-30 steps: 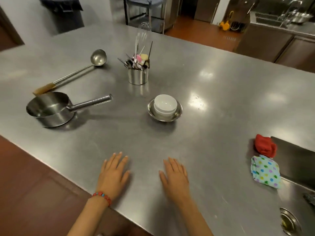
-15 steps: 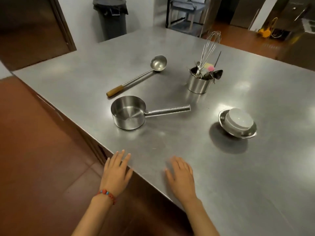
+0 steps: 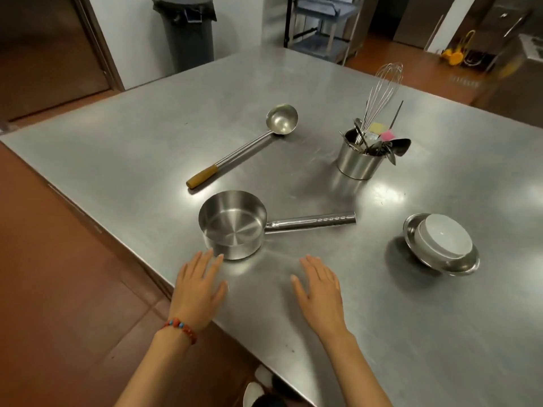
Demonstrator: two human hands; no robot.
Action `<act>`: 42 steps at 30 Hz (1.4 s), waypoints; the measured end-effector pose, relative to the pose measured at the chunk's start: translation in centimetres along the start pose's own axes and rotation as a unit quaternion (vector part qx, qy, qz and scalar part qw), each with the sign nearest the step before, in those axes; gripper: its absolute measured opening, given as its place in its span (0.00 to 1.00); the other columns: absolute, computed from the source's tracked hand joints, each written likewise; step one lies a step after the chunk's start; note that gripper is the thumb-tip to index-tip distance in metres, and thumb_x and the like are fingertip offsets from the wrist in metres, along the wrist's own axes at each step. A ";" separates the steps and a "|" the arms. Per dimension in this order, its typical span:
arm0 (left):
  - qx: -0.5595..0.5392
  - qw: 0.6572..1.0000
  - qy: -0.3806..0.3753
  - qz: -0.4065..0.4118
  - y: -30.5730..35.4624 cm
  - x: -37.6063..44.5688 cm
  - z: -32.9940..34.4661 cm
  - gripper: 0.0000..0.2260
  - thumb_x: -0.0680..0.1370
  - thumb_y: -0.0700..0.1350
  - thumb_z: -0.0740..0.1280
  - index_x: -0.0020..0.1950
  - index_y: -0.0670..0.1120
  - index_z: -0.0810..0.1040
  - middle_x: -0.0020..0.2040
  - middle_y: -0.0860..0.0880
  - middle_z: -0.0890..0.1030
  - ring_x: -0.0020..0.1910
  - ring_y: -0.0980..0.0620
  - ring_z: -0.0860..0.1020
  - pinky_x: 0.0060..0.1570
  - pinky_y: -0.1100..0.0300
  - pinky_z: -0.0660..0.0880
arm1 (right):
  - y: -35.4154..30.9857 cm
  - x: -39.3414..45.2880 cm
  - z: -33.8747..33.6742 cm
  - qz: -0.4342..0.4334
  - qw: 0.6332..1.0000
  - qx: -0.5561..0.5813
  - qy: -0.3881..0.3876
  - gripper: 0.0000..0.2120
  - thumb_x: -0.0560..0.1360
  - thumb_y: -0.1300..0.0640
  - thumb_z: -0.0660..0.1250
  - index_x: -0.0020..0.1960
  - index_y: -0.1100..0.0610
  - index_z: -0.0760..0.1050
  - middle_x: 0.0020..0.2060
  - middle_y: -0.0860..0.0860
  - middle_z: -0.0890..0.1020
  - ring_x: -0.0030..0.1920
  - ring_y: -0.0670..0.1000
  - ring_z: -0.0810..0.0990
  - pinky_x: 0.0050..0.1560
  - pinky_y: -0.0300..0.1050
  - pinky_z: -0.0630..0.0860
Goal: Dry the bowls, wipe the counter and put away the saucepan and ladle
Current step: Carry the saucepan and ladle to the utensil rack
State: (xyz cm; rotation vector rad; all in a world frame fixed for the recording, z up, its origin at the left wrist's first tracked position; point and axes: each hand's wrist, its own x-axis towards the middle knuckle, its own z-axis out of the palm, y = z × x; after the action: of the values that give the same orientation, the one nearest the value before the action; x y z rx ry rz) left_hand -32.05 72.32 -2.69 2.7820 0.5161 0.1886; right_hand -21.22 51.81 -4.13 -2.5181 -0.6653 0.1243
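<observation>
A steel saucepan (image 3: 232,224) stands upright on the steel counter (image 3: 411,318), its long handle pointing right. Behind it lies a ladle (image 3: 249,145) with a wooden grip, bowl end far from me. At the right, a white bowl sits upside down inside a steel bowl (image 3: 440,245). My left hand (image 3: 198,289) lies flat at the counter's near edge, fingertips just short of the saucepan. My right hand (image 3: 320,289) rests flat on the counter to its right. Both hold nothing.
A steel utensil holder (image 3: 360,160) with a whisk and spoons stands behind the saucepan's handle. A grey bin (image 3: 188,33) and a metal trolley (image 3: 323,24) stand beyond the counter's far side. The counter's left edge drops to a red-brown floor.
The view has swung left and closer; the cloths and sink at the right are out of sight. Both hands slid forward toward the saucepan, still flat and holding nothing.
</observation>
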 end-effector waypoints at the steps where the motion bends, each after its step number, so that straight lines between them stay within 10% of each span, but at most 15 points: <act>1: -0.007 1.000 0.006 -0.006 -0.3 0.8 0.0 0.23 0.71 0.49 0.59 0.60 0.36 0.77 0.59 0.33 0.77 0.58 0.31 0.75 0.54 0.35 0.72 | 0.0 1.1 -0.1 0.002 1.000 -0.003 0.002 0.23 0.79 0.48 0.57 0.71 0.54 0.62 0.72 0.50 0.65 0.74 0.49 0.57 0.73 0.45 0.50; 9: -0.028 1.000 0.007 0.000 -2.4 7.1 -0.4 0.23 0.75 0.44 0.67 0.69 0.43 0.68 0.71 0.40 0.67 0.71 0.40 0.62 0.68 0.42 0.61 | 0.5 8.6 -1.9 0.004 0.995 -0.061 0.076 0.21 0.77 0.53 0.61 0.69 0.58 0.67 0.69 0.54 0.71 0.72 0.53 0.63 0.73 0.47 0.52; 17: -0.044 0.994 -0.053 0.082 -6.2 13.4 -1.3 0.22 0.74 0.49 0.62 0.64 0.40 0.73 0.66 0.37 0.73 0.66 0.35 0.69 0.63 0.39 0.66 | 1.0 12.4 -1.9 0.096 0.971 -0.212 0.053 0.21 0.79 0.48 0.55 0.69 0.55 0.65 0.69 0.52 0.69 0.74 0.52 0.58 0.74 0.50 0.43; 27: -0.050 0.972 -0.099 0.205 -10.3 17.8 -2.9 0.26 0.73 0.54 0.55 0.63 0.39 0.74 0.62 0.35 0.76 0.62 0.34 0.72 0.59 0.40 0.70 | -4.2 7.4 0.3 0.224 0.940 -0.232 0.112 0.15 0.76 0.53 0.63 0.60 0.59 0.75 0.57 0.57 0.78 0.62 0.58 0.73 0.72 0.57 0.54; 42: -0.056 0.969 -0.097 0.221 -11.2 10.5 -4.2 0.29 0.73 0.54 0.51 0.65 0.38 0.72 0.65 0.34 0.72 0.65 0.34 0.69 0.62 0.40 0.67 | -12.7 0.0 3.4 0.312 0.949 -0.014 0.049 0.10 0.74 0.48 0.62 0.52 0.52 0.75 0.42 0.51 0.80 0.44 0.55 0.79 0.37 0.43 0.66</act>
State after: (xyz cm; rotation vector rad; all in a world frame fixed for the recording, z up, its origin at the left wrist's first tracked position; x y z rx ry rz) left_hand -26.73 87.27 -1.50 2.7234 -0.1634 0.0363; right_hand -27.51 62.81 -0.49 -2.6525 0.1901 0.2097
